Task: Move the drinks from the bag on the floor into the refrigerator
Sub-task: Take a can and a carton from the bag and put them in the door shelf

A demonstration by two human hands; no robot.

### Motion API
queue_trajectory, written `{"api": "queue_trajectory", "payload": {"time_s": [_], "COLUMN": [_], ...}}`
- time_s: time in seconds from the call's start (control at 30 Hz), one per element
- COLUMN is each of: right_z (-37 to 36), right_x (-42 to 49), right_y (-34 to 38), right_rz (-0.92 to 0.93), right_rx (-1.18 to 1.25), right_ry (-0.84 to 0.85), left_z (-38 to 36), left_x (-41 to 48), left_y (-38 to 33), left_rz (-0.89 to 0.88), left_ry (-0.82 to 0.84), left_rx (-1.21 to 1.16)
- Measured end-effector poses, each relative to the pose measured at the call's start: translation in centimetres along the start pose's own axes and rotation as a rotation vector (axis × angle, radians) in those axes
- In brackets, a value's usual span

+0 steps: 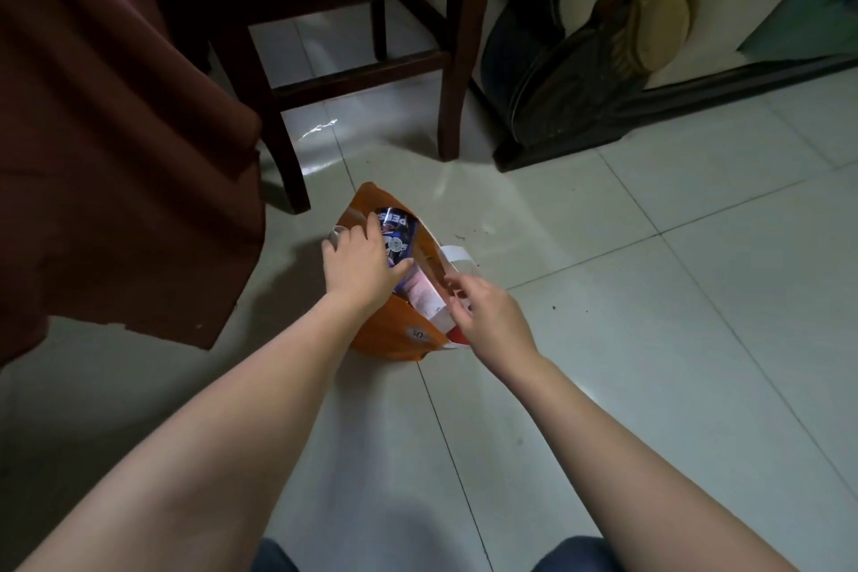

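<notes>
An orange bag [394,337] with white handles stands open on the tiled floor. My left hand [360,262] is wrapped around a dark blue Pepsi can [398,237] that sticks up out of the bag's mouth. My right hand [487,316] is at the bag's right rim with its fingers on the white handle [457,256], holding the bag's side. Inside the bag, next to the can, a pale pink and white carton [427,293] shows. The refrigerator is not in view.
A dark wooden chair [325,37] stands just beyond the bag. A brown cloth [116,130] hangs down on the left. A sofa's carved dark base [580,74] lies at the back right. Pale floor tiles [673,293] spread to the right and toward me.
</notes>
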State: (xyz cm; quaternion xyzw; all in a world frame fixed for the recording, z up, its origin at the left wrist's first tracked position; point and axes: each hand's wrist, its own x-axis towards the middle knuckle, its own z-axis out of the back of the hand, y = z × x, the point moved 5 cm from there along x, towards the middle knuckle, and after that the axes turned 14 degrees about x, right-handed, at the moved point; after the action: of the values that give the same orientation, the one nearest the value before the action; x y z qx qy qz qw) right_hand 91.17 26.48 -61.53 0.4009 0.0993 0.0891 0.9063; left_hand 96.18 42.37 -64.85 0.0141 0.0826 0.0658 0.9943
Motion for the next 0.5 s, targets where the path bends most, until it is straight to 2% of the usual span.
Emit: {"api": "queue_trajectory", "payload": {"time_s": [0.23, 0.5], "right_z": [-0.7, -0.9], "right_x": [-0.3, 0.4], "right_y": [0.4, 0.2], "right_rz": [-0.002, -0.049], "right_rx": [-0.043, -0.084], "right_ry": [0.013, 0.021], "left_z": [-0.6, 2.9], "left_x": [-0.1, -1.6], "left_y": [0.1, 2.1], "left_rz": [0.036, 0.176], "left_ry": [0.014, -0.142], "left_rx": [0.013, -0.414]}}
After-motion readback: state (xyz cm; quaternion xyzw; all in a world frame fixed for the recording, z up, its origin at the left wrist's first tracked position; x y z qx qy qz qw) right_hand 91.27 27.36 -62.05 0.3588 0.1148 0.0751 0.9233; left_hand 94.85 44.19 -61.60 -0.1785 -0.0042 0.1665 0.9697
